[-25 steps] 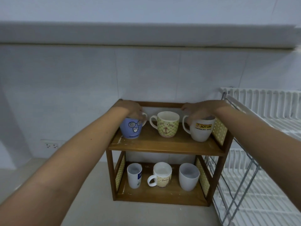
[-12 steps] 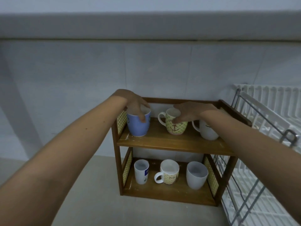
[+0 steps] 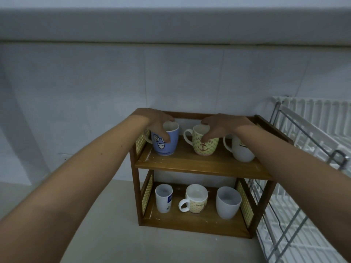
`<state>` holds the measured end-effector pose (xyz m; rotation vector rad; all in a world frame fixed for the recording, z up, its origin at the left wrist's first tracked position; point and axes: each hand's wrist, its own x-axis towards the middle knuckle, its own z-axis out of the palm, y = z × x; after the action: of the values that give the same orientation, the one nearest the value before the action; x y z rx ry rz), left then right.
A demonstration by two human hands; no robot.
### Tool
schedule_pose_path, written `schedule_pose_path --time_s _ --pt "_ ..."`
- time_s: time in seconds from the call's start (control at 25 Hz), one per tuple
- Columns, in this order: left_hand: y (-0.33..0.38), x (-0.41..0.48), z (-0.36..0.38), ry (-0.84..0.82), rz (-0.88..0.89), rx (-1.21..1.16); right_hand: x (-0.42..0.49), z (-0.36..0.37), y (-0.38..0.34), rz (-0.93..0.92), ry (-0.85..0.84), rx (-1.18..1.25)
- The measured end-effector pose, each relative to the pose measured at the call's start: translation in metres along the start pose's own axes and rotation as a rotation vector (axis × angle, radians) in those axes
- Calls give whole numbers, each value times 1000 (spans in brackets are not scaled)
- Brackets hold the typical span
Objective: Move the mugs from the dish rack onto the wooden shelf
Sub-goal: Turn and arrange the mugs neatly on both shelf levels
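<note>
The two-tier wooden shelf (image 3: 199, 165) stands against the tiled wall. Its top board carries a blue mug with a cartoon face (image 3: 165, 143), a green-dotted anchor mug (image 3: 204, 144) and a white mug (image 3: 242, 151). My left hand (image 3: 157, 120) grips the blue mug by its rim, thumb on the face print. My right hand (image 3: 220, 126) holds the anchor mug's rim from above. My right forearm covers part of the white mug. On the lower board stand a small white cup (image 3: 163, 198), a cream mug with a handle (image 3: 195, 199) and a plain white cup (image 3: 228, 203).
A white wire dish rack (image 3: 303, 145) stands directly right of the shelf, its metal frame close to my right forearm; I see no mugs on its visible part. A grey countertop (image 3: 98, 234) spreads in front and to the left. A grey ledge runs overhead.
My right hand went from the white mug to the anchor mug. The blue mug was turned, its face print facing out again. The view shifted, putting the shelf further right.
</note>
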<state>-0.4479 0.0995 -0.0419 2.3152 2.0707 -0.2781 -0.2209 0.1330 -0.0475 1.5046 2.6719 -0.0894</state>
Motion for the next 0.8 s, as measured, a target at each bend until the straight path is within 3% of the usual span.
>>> schedule_pose_path --time_s 0.24,0.6,0.64,0.72,0.8 --pt "13 -1 12 168 -15 16 2 1 0 -35 25 5" --pt "17 -13 19 139 -101 -18 -16 5 -14 12 38 12" --pt "21 -20 26 236 -79 -60 -24 14 -20 6 160 19" --pt "34 -44 60 626 71 -144 -50 50 -33 -86 597 66" --pt "49 -74 108 906 393 -208 -84 97 -43 -251 900 104"
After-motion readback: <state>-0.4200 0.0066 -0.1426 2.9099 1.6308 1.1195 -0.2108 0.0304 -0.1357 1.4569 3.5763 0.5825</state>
